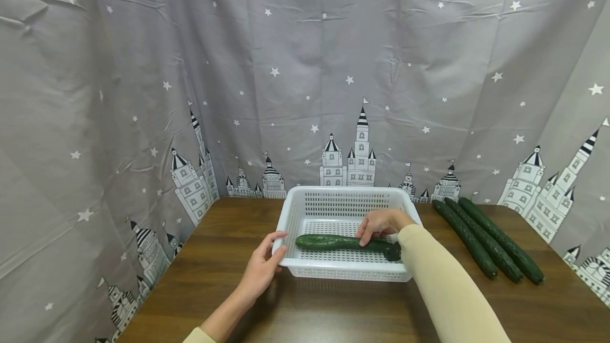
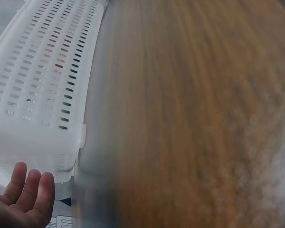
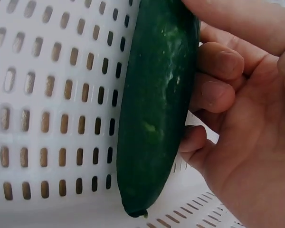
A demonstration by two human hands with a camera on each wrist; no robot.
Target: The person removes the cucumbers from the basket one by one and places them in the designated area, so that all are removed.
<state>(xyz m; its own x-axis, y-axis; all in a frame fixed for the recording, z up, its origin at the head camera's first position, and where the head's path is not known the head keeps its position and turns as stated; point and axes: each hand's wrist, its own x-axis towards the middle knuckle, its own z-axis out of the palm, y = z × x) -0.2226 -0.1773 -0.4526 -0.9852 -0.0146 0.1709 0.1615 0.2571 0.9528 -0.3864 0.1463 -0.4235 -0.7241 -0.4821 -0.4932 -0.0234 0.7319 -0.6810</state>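
A white perforated plastic basket (image 1: 350, 272) stands on the table with a long green cucumber (image 1: 326, 242) lying lengthwise inside, near the front wall. My right hand (image 1: 378, 223) reaches down into the basket and grips the cucumber toward its right part. In the right wrist view, the thumb and curled fingers (image 3: 213, 92) are around the dark green cucumber (image 3: 154, 118), right beside the slotted wall. My left hand (image 1: 259, 266) holds the basket's left front corner, thumb at the rim. Three of its fingers (image 2: 45, 192) show against the outer side in the left wrist view.
Three more cucumbers (image 1: 486, 237) lie side by side, slanting, on the right of the brown wooden table (image 1: 209, 258). A grey curtain (image 1: 295, 68) printed with stars and castles hangs behind the table and along its sides.
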